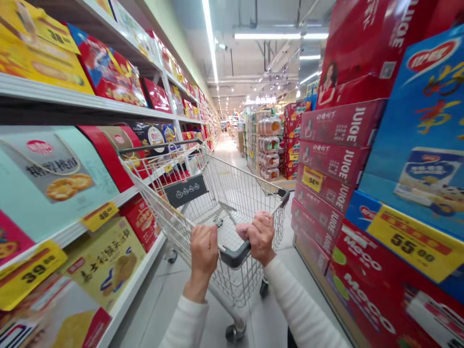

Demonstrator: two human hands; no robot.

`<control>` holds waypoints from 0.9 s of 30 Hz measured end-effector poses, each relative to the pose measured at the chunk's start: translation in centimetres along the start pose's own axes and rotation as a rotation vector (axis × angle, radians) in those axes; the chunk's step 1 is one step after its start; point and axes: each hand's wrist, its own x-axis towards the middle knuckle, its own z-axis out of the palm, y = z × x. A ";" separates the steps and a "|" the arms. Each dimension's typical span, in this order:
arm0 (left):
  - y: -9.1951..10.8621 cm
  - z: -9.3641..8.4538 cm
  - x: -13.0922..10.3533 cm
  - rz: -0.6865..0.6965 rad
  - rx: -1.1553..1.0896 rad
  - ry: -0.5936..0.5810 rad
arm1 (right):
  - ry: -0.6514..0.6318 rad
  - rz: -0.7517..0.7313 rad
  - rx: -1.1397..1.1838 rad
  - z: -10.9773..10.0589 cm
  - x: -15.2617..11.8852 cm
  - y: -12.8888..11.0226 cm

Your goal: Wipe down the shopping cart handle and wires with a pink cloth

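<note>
A wire shopping cart stands at an angle before me, one black corner bumper pointing my way. On the left of that corner, my left hand is closed around the cart's top rim. My right hand wraps the rim just to the right of the bumper. Both white sleeves reach in from below. The cart's wire basket shows no goods, and a dark sign plate hangs on its left side. Its dark handle bar is at the far left end, near the shelves.
Shelves of boxed snacks with yellow price tags line my left, close to the cart. Stacked pink cartons and blue gift boxes rise on my right. Ahead, a tiled aisle runs past piled packs.
</note>
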 end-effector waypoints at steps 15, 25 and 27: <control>7.1 3.0 -0.4 0.109 0.194 -0.200 | -0.045 0.096 0.030 -4.4 -0.6 7.1; 6.6 3.5 3.4 0.281 0.126 -0.365 | -0.236 0.155 0.023 -8.3 -0.2 13.7; 4.3 3.2 5.4 0.256 0.198 -0.381 | -0.299 0.189 -0.019 -9.2 0.4 15.1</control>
